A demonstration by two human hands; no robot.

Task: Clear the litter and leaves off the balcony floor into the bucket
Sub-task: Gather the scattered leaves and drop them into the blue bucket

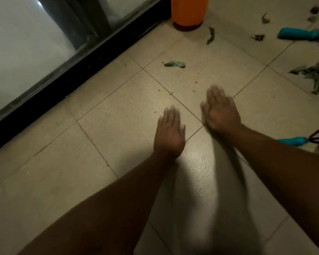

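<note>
An orange bucket (189, 11) stands on the beige tiled floor at the top, beside the black door frame. Single dry leaves lie near it: one curled leaf (174, 64) ahead of my hands, another (210, 35) just below the bucket. A pile of green leaves (317, 76) lies at the right edge. My left hand (169, 132) and my right hand (220, 111) are stretched out flat over the floor, fingers straight, holding nothing. Both hands are blurred.
A black sliding-door track (77, 70) with frosted glass runs along the left. A teal-handled tool (300, 34) lies at the upper right, another teal-handled tool (293, 141) by my right forearm. More small leaves (265, 18) are scattered at the top right.
</note>
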